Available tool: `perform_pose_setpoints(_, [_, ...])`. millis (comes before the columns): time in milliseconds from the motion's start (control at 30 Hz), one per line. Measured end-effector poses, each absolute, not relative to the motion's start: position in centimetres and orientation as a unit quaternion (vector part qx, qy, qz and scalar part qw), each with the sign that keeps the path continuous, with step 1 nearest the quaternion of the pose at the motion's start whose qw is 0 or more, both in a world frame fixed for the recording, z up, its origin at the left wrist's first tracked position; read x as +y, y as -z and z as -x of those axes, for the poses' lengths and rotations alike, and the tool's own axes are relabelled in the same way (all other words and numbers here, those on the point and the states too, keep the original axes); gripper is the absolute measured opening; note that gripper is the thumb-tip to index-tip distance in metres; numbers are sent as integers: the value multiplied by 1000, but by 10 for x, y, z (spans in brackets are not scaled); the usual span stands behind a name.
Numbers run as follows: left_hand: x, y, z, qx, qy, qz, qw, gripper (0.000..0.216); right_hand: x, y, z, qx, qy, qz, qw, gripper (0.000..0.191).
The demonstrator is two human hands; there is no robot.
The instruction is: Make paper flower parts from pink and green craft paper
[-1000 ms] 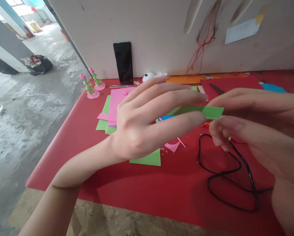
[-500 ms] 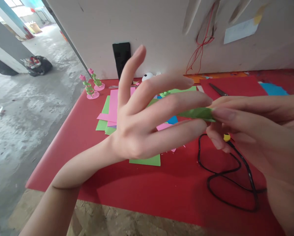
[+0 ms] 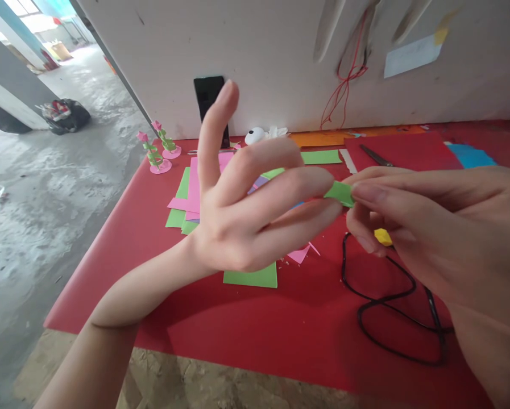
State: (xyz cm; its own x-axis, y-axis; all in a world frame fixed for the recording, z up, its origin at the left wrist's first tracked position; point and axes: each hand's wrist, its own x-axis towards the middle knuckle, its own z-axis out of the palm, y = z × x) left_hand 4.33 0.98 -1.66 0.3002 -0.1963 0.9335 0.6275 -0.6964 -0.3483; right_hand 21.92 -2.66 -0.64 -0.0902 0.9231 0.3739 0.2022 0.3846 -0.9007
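A small strip of green paper [image 3: 340,193] is stretched between my two hands above the table. My left hand [image 3: 246,210] grips its left end between the fingertips, with the little finger raised and the back of the hand facing me. At the other end, the thumb and fingers of my right hand [image 3: 412,216] pinch the paper. Below and behind my left hand lie pink paper [image 3: 193,187] and green sheets [image 3: 252,277], partly covered by the hand. Small pink scraps [image 3: 299,254] lie under its fingertips.
Two pink paper flowers [image 3: 153,153] stand at the table's back left. A black phone [image 3: 207,94] leans on the white panel. Scissors [image 3: 376,155] lie on red paper at the back right. A black cable [image 3: 361,318] loops below my right hand.
My right hand has shifted left, and the left hand's fingers have curled inward and drawn back slightly. The green strip has turned, showing a lighter, broader face.
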Motion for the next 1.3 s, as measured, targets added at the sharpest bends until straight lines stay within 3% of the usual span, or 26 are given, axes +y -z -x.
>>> perform_pose_setpoints(433, [12, 17, -47, -202, 547, 725, 368, 25, -29, 3, -217, -681, -341, 432, 484, 21])
perform_pose_setpoints(633, [2, 9, -33, -214, 457, 798, 330, 11, -37, 1, -219, -748, -218, 424, 461, 14])
perform_pose_setpoints(933, [-4, 3, -32, -267, 443, 813, 267, 9, -37, 6, -216, -793, -77, 405, 448, 7])
perform_pose_setpoints(1167, [-3, 1, -31, -269, 464, 805, 252, 7, -38, 5, -213, -803, -51, 401, 439, 6])
perform_pose_setpoints(1300, [-2, 1, -28, -236, 469, 810, 261, 7, -41, 1, -211, -745, -102, 486, 445, 12])
